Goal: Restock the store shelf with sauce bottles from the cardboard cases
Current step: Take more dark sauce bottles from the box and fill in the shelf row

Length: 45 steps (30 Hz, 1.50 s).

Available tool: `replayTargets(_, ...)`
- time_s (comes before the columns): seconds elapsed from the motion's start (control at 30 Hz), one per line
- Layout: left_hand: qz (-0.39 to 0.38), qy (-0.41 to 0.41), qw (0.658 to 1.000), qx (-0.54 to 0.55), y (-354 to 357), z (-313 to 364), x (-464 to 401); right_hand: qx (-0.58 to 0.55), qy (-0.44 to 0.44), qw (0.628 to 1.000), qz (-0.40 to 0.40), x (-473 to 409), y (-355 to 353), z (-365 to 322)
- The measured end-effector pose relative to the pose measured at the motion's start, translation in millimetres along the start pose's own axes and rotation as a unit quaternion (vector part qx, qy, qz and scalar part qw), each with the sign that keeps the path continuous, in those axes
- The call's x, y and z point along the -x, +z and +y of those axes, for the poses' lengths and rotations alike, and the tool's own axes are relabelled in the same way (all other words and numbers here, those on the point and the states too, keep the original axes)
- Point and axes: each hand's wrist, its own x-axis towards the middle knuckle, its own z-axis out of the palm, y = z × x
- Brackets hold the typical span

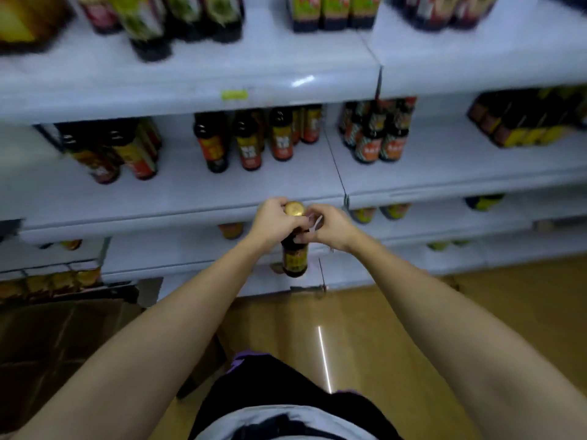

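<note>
I have one sauce bottle (294,258) held between both my hands out in front of me, in the air before the white store shelf (178,192), level with the front lip of the middle board. My left hand (275,224) wraps the bottle's neck from the left, fingers curled round it just under the gold cap (294,208). My right hand (330,227) comes in from the right and meets the neck at the same height, its fingers pinching a small pale strip or tag (315,224) at the neck; the blur keeps me from telling what that strip is. The two hands touch or nearly touch across the neck, and both forearms reach forward from the near corners and converge on it

The bottle stands about upright, its long axis running up and down, gold cap at the top and tilted a little toward me, dark body with a yellow label hanging below my hands

On the shelf beyond, further bottles of dark sauce (247,147) stand in loose rows, with another cluster (378,138) to the right past the shelf joint and more on the board above. A brown cardboard case (57,344) sits on the floor at the near left, beside the wood-toned floor (397,312)
</note>
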Motion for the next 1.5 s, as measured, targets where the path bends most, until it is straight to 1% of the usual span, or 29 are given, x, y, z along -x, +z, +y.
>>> replayTargets(0.13,0.110,0.052,0.993,0.011,-35,65,32,-0.017,-0.088,0.996,-0.016,10,-41,-62)
replayTargets(0.2,0.158,0.093,0.983,0.031,-57,100,52,-0.018,-0.131,0.991,-0.006,15,-61,-93)
replayTargets(0.27,0.195,0.113,0.972,0.070,-80,132,68,-0.023,-0.170,0.985,0.005,22,-81,-125)
replayTargets(0.4,0.262,0.125,0.949,0.121,-117,189,98,-0.062,-0.235,0.970,0.023,36,-110,-186)
replayTargets(0.47,0.296,0.157,0.935,0.121,-130,215,109,-0.072,-0.268,0.960,0.037,42,-122,-215)
replayTargets(0.53,0.322,0.182,0.921,0.124,-141,241,121,-0.069,-0.294,0.953,0.028,47,-132,-241)
replayTargets(0.63,0.347,0.213,0.902,0.144,-155,273,131,-0.051,-0.316,0.947,-0.006,50,-138,-269)
replayTargets(0.7,0.361,0.226,0.895,0.134,-167,287,130,-0.053,-0.333,0.942,0.008,45,-139,-283)
replayTargets(0.77,0.347,0.238,0.902,0.097,-180,295,124,-0.073,-0.338,0.937,0.046,36,-142,-296)
replayTargets(0.87,0.298,0.254,0.919,0.044,-202,297,111,-0.093,-0.315,0.940,0.089,18,-147,-311)
replayTargets(0.93,0.280,0.249,0.926,0.054,-217,292,100,-0.087,-0.304,0.942,0.117,1,-149,-317)
replayTargets(1.03,0.274,0.238,0.928,0.086,-241,275,81,-0.102,-0.287,0.938,0.166,-24,-152,-329)
replayTargets(1.17,0.273,0.189,0.939,0.091,-277,246,46,-0.130,-0.252,0.934,0.216,-64,-150,-347)
replayTargets(1.23,0.259,0.166,0.949,0.071,-294,229,28,-0.125,-0.240,0.934,0.232,-86,-144,-354)
replayTargets(1.33,0.241,0.143,0.959,0.047,-318,206,4,-0.109,-0.230,0.940,0.228,-115,-131,-360)
replayTargets(1.4,0.229,0.135,0.963,0.039,-332,193,-12,-0.101,-0.221,0.944,0.224,-134,-120,-362)
replayTargets(1.5,0.195,0.129,0.972,0.026,-352,174,-35,-0.100,-0.199,0.945,0.240,-163,-103,-362)
